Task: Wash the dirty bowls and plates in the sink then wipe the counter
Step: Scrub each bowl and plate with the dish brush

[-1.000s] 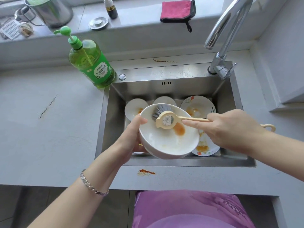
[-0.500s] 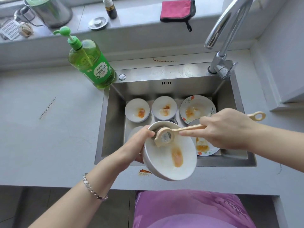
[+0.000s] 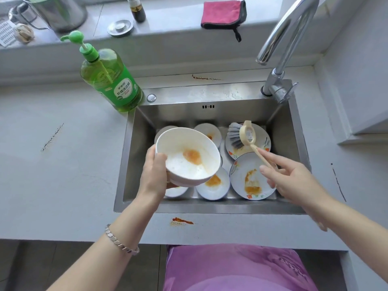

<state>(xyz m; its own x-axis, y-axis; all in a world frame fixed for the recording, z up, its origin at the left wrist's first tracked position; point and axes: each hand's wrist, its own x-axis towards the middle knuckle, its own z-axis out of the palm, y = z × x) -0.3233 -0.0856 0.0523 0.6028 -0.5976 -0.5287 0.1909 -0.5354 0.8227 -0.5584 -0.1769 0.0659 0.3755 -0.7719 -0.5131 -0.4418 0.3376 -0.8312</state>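
Note:
My left hand (image 3: 154,175) grips a white bowl (image 3: 186,156) by its left rim, tilted over the steel sink (image 3: 134,164); an orange smear sits inside the bowl. My right hand (image 3: 294,181) pinches the beige handle of a dish brush (image 3: 241,135), whose grey bristles hang over a flowered plate (image 3: 262,139) at the sink's right. Below it lies another plate (image 3: 249,177) with orange residue. Small dirty bowls (image 3: 214,183) lie on the sink floor, partly hidden by the held bowl.
A green dish soap bottle (image 3: 109,76) stands at the sink's back left corner. The tap (image 3: 281,45) arches over the right side. A pink cloth (image 3: 222,13) lies on the rear ledge. Orange stains (image 3: 181,221) mark the grey counter in front of the sink.
The brush has left the bowl and moved right and back over the flowered plates. My left hand has carried the bowl left and further over the sink.

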